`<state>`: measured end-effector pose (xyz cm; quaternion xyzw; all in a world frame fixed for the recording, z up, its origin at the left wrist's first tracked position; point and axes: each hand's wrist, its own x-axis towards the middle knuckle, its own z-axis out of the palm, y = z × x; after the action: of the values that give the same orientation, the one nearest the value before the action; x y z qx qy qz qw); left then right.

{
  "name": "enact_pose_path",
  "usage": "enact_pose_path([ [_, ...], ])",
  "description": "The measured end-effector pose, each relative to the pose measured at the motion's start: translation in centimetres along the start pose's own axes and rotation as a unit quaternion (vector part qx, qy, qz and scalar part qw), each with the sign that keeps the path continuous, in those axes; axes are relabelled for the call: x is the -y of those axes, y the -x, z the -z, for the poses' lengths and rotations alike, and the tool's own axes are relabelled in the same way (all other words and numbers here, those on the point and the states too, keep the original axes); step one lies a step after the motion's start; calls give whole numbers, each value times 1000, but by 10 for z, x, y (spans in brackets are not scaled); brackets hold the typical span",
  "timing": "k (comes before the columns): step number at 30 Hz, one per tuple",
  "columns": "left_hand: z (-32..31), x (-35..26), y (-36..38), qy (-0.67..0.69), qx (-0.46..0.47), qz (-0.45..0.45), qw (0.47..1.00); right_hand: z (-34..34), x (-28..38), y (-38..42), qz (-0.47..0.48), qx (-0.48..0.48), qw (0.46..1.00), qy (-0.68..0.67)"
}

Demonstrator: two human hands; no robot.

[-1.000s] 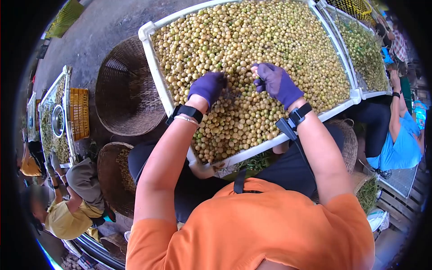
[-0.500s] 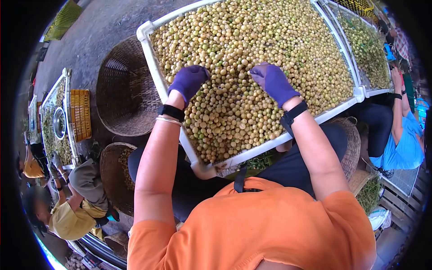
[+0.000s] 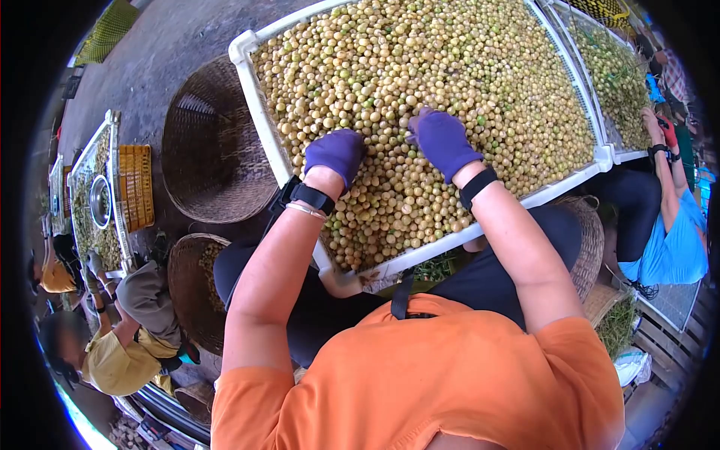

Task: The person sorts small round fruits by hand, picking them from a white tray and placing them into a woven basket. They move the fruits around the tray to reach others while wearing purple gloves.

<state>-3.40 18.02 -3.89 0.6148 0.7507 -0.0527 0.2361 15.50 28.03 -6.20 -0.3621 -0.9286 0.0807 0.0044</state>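
Observation:
Small round yellow-green fruits (image 3: pixel 405 191) fill a white-framed tray (image 3: pixel 259 112) in front of me. My left hand (image 3: pixel 336 157), in a purple glove, rests among the fruits on the tray's left side, its fingers curled down. Just to its right, my right hand (image 3: pixel 442 141), gloved alike, touches the fruits with bent fingers turned inward. Both hands look closed, but whatever their fingers hold is hidden beneath the gloves. A narrow gap of fruits separates them.
A large woven basket (image 3: pixel 199 150) stands left of the tray; a smaller basket (image 3: pixel 184 292) holding some fruits sits below it. Another fruit tray (image 3: pixel 611 82) adjoins at right, beside a co-worker in blue (image 3: pixel 667 244). At left are a yellow crate (image 3: pixel 136 187) and a co-worker in yellow (image 3: pixel 124 364).
My left hand has moved right and nearer my body. My right hand has shifted slightly, turning more palm-down over the fruits. Fruits between the hands have been disturbed.

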Motion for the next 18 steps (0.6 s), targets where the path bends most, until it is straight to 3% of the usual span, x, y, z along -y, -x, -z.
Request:
enact_pose_path([
  [3, 8, -4, 0, 21, 37, 33, 999, 1, 2, -1, -4, 15, 1000, 6],
  [7, 4, 8, -8, 125, -8, 35, 992, 6, -4, 1, 15, -1, 998, -68],
  [10, 12, 12, 3, 423, 11, -38, 906, 16, -22, 1, -109, 3, 916, -387],
  [11, 17, 7, 7, 283, 1, -155, 946, 13, -26, 1, -83, -25, 926, -368],
  [13, 5, -17, 33, 334, 126, -145, 923, 18, -22, 2, -13, -24, 965, -260],
  [14, 7, -33, 48, 271, 155, -270, 911, 20, -18, 3, 23, -23, 978, -205],
  [15, -7, -46, 61, 244, 207, -279, 905, 19, -11, 4, 59, -27, 988, -142],
  [16, -22, -59, 73, 216, 259, -288, 896, 16, -3, 2, 38, -10, 996, -82],
  [18, -11, -82, 100, 62, 231, -299, 924, 3, 8, 1, -1, 27, 999, 39],
])
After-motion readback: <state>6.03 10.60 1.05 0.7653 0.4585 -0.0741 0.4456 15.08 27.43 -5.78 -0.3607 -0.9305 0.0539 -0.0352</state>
